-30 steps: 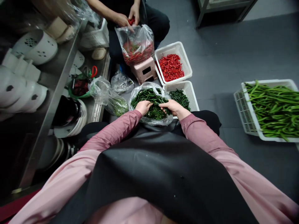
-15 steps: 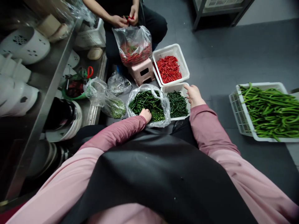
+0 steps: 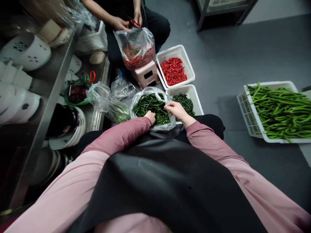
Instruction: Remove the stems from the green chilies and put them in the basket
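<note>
A clear plastic bag (image 3: 135, 97), its mouth spread wide, holds dark green chilies (image 3: 147, 105) just in front of my lap. My left hand (image 3: 151, 117) rests at the bag's near side with fingers curled down among the chilies; what it grips is hidden. Over the right rim of the bag is my right hand (image 3: 177, 110), thumb and fingers pinched together, and I cannot make out anything between them. Right beside the bag, partly behind my right hand, a white basket (image 3: 198, 102) contains more green chilies (image 3: 186, 103).
Beyond stands a white basket (image 3: 189, 61) of red chilies (image 3: 173, 71). Opposite, a person's hands (image 3: 121, 23) handle red chili above a bag (image 3: 138, 55) on a pink stool (image 3: 145, 73). Long green peppers (image 3: 282, 110) fill a basket at right; a metal shelf (image 3: 58, 81) lines the left.
My right hand has moved left from above the green chili basket to the bag's rim, its fingers closing to a pinch. The basket sits slightly rotated. My left hand stays in the bag.
</note>
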The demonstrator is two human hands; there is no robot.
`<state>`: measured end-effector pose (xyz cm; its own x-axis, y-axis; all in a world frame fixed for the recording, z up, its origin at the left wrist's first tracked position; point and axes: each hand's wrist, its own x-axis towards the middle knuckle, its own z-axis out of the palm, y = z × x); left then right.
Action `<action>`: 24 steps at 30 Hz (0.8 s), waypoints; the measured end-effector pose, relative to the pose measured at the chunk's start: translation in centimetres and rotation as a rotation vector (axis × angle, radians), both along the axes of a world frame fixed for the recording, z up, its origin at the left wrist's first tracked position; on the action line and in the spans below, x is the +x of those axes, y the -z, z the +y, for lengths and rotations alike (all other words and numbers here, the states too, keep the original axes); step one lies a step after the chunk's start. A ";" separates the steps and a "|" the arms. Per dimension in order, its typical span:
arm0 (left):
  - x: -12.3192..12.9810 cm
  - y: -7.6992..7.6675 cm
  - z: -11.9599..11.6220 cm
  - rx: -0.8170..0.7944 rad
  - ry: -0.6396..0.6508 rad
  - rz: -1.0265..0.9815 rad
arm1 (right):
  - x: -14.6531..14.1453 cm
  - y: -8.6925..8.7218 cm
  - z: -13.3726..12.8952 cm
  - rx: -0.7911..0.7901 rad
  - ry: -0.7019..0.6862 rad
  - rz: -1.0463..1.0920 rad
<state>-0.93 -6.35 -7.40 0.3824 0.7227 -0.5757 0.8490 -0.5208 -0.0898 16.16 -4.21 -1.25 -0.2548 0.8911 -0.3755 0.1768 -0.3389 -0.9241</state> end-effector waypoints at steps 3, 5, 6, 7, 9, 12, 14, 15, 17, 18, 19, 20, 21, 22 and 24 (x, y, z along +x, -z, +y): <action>-1.0 -1.6 -0.2 0.065 0.022 -0.058 | -0.9 0.9 -0.3 -0.008 -0.222 -0.063; -1.9 -2.7 -0.2 0.139 -0.066 -0.191 | -1.4 1.7 -0.5 0.016 -0.331 -0.143; -2.3 -3.3 -0.2 0.182 -0.164 -0.283 | -1.5 2.0 -0.6 0.041 -0.355 -0.198; -2.6 -3.8 -0.3 0.214 -0.300 -0.395 | -1.7 2.3 -0.6 0.067 -0.358 -0.253; -2.8 -4.4 -0.5 0.197 -0.637 -0.681 | -1.9 2.6 -0.6 0.094 -0.341 -0.296; -1.9 -4.7 -1.1 -0.027 -1.049 -1.139 | -2.3 2.4 -0.7 0.007 -0.396 -0.166; -1.1 -4.6 -1.5 -0.130 -1.193 -1.313 | -2.4 2.1 -0.8 -0.026 -0.439 -0.128; -0.7 -4.5 -1.6 -0.138 -1.232 -1.345 | -2.5 2.0 -0.8 -0.003 -0.441 -0.157; -0.3 -4.4 -1.6 -0.089 -1.264 -1.335 | -2.4 2.0 -0.8 0.108 -0.446 -0.270; -0.3 -4.4 -1.6 -0.052 -1.258 -1.313 | -2.4 2.0 -0.8 0.181 -0.463 -0.334; -0.5 -4.5 -1.5 -0.021 -1.248 -1.292 | -2.2 2.0 -0.7 0.257 -0.493 -0.394; -0.7 -4.6 -1.3 -0.011 -1.244 -1.279 | -2.1 2.0 -0.6 0.327 -0.532 -0.446; -1.0 -4.7 -1.1 -0.028 -1.253 -1.277 | -1.9 2.0 -0.6 0.390 -0.574 -0.491; -1.3 -4.9 -0.9 -0.078 -1.275 -1.284 | -1.7 1.9 -0.5 0.444 -0.616 -0.534; -1.8 -5.0 -0.5 -0.200 -1.339 -1.308 | -1.4 1.7 -0.5 0.534 -0.694 -0.625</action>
